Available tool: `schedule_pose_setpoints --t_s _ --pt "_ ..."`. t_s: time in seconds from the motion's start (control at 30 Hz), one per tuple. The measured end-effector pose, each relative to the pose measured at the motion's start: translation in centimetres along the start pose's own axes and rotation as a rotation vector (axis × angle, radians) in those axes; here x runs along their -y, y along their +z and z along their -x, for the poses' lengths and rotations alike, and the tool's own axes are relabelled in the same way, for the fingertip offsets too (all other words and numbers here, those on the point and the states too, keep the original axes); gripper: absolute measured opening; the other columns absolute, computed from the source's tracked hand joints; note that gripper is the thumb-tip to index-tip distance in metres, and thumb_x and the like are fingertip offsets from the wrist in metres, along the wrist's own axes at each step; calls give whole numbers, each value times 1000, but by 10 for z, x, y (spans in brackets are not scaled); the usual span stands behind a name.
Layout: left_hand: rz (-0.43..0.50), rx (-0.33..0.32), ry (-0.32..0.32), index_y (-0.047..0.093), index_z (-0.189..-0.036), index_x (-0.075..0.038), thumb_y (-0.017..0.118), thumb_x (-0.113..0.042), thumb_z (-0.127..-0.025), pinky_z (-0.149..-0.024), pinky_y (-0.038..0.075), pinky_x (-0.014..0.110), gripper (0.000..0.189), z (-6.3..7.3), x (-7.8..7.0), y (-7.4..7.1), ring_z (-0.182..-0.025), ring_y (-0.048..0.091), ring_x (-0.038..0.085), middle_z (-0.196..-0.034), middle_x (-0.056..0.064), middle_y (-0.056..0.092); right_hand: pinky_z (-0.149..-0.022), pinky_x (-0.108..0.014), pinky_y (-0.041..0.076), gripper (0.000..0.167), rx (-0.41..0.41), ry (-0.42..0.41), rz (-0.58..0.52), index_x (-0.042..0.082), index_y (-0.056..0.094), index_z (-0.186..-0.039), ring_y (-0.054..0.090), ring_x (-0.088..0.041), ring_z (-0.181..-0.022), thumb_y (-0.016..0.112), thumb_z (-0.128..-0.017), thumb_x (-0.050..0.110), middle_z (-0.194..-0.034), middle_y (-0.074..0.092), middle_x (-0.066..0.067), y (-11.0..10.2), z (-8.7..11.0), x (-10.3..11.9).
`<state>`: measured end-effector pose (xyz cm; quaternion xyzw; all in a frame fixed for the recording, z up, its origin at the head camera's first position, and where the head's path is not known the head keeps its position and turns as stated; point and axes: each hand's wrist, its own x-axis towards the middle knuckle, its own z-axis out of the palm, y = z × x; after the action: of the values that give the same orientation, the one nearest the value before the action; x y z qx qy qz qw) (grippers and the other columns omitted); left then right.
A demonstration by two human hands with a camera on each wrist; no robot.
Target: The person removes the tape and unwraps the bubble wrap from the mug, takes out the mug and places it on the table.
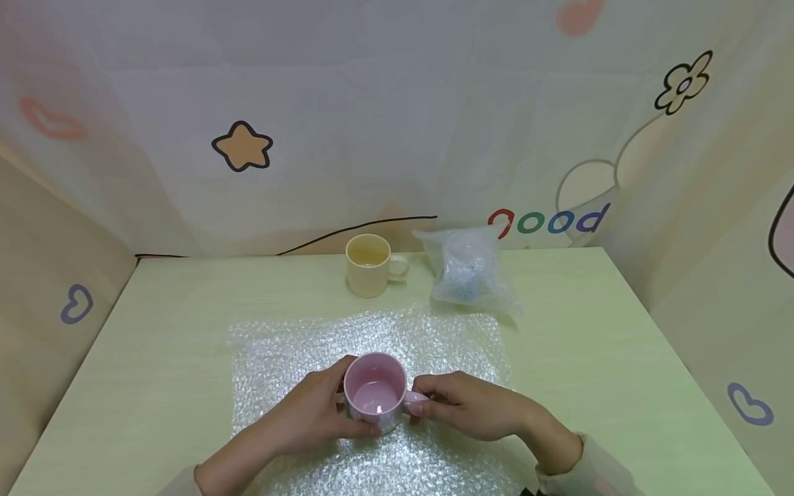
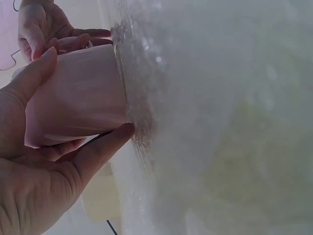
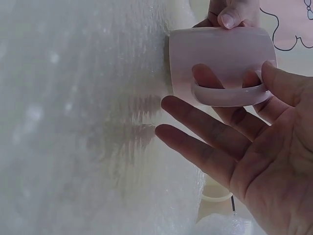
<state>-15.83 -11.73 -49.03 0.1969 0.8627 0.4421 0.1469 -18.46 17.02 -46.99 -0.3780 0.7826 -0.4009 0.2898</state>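
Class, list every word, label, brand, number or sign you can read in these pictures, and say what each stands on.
"good": coloured letters on the back curtain; the first letter's lower part does not show, so the "g" is inferred.
No writing shows on the pink mug, yellow mug or bubble wrap.
The wrapped package: contents too blurred to tell.

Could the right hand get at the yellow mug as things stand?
Likely yes, once the right hand lets go of the pink mug, whose handle it grips. The way to the yellow mug looks free: flat bubble wrap and tabletop between, with the wrapped bundle beside that mug, not in front.
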Motion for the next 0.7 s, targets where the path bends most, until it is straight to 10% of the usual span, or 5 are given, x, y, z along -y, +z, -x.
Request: schedule_pose_setpoints --t_s 0.7 --pt "23 22 -1 53 -140 -19 93 -45 -73 -100 58 48 82 -2 -9 -8 -127 67 27 -130 -2 70 -86 -25 57 26 -23 -10 22 17 65 -106 69 -17 -94 48 -110 37 -102 74 -4 -8 1 9"
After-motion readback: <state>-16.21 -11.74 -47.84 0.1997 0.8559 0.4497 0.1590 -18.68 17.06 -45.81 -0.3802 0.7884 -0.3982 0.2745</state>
